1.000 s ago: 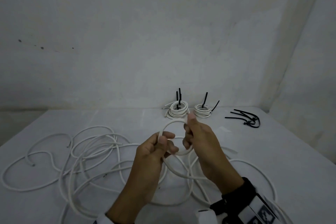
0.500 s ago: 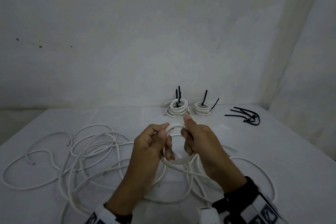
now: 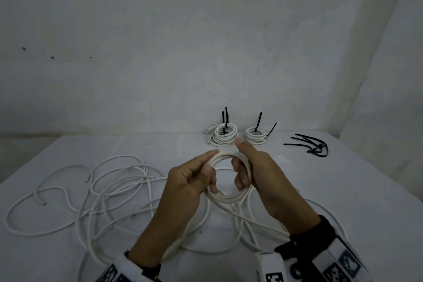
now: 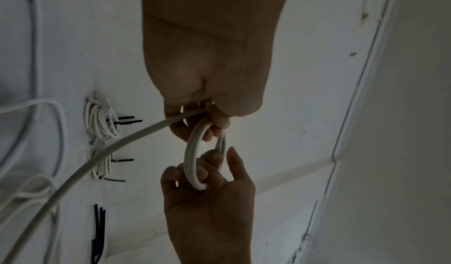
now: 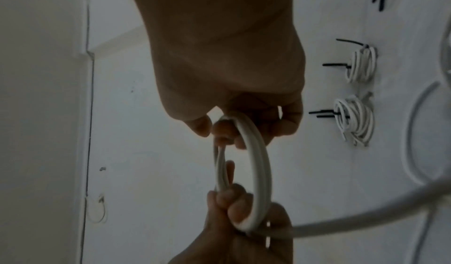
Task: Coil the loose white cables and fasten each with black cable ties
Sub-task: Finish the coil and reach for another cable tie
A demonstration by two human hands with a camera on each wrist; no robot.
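A small coil of white cable [image 3: 225,198] is held in the air above the table, between both hands. My left hand [image 3: 209,167] grips its left side, thumb on top and fingers through the ring. My right hand [image 3: 239,167] grips the right side the same way. In the left wrist view the left hand [image 4: 207,121] pinches the coil [image 4: 192,156], and the cable's tail [image 4: 97,158] runs down to the table. The right wrist view shows the right hand [image 5: 231,131] curled round the coil [image 5: 258,162]. Loose black cable ties [image 3: 313,146] lie at the far right.
Several loose white cables [image 3: 109,190] sprawl over the left and middle of the white table [image 3: 343,190]. Two tied coils [image 3: 225,137] [image 3: 255,138], black tie ends sticking up, sit by the back wall. The wall corner closes the right side.
The single loop held a second ago is now a tighter coil of a few turns. Both hands have closed in on it and more tail has been drawn up.
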